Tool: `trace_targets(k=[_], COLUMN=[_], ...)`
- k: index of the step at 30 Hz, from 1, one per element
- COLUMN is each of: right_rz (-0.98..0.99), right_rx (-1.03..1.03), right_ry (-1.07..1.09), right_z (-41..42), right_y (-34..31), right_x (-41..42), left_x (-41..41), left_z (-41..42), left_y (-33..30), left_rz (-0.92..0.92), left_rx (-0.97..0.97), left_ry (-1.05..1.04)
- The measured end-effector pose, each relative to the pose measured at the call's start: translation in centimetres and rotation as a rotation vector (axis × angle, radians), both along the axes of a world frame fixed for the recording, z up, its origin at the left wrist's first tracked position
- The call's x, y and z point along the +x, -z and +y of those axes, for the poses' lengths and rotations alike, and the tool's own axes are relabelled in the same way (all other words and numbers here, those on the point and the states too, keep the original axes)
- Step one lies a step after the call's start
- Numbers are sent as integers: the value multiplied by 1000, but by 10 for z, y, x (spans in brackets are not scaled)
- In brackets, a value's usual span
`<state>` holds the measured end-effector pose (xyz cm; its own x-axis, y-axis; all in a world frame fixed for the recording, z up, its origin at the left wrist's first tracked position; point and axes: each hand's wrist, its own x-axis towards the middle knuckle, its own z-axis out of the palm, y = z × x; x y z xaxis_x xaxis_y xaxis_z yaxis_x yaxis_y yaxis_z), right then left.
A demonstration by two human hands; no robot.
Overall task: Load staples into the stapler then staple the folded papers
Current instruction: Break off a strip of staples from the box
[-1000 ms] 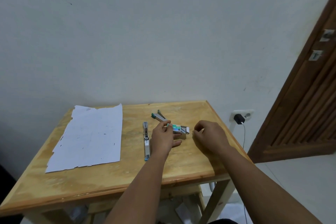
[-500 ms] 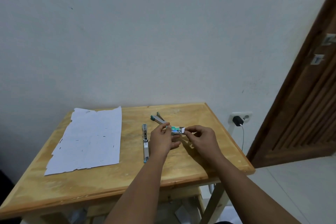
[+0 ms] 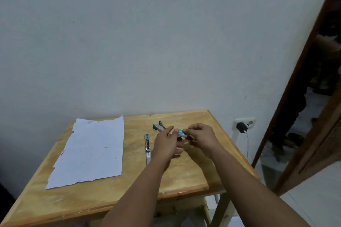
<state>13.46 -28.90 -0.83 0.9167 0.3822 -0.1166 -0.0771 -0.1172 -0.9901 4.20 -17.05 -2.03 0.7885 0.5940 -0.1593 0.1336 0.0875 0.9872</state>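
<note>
A wooden table (image 3: 184,177) stands against a pale wall (image 3: 147,42), with a brown door (image 3: 313,108) at the right and a socket with a black plug (image 3: 242,127) just off the table's right edge. A sheet of white paper (image 3: 90,151) with ragged edges lies flat along the left half of the table, reaching its far edge. The person's left hand (image 3: 167,143) and right hand (image 3: 201,137) meet over the far right part of the table, each pinching one end of a small green-and-white staple box (image 3: 181,133) held between them just above the wood. A long stapler (image 3: 147,148), opened out flat, lies just left of the left hand. A smaller green-tipped stapler (image 3: 159,127) lies near the far edge, partly behind the left fingers.
</note>
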Motion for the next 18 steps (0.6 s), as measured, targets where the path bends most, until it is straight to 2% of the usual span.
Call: trace_targets(k=[1,4,5,7,9,11,15,18], right_rz=[15,-50,-84,-184,-293,-351,-411,-406], right_rx=[3,-114,-165,-338,-529,-637,-871,-931], right_ry=[34,158,189,199,168,144,-5,-66], right_z=[1,-2,-3,-9,-15,-20,-20,-17], right_y=[-4,-2,0,8,13,13,8,7], right_x=[8,33,41,52,53,49,36,29], left_x=[-2,-8,-9,-10,-15,-23,-36,-40], left_z=[2,13,20,35,48,60,68,65], left_y=[-5,-16,-17,-14,-5,5,15,14], left_rz=[2,-95,-126,-71,82,225,434,474], left_rx=[183,898,1058,1253,1358,1389,1268,1158], left_ry=[-33,-239,-285,-339,-367,-337,-230,-165])
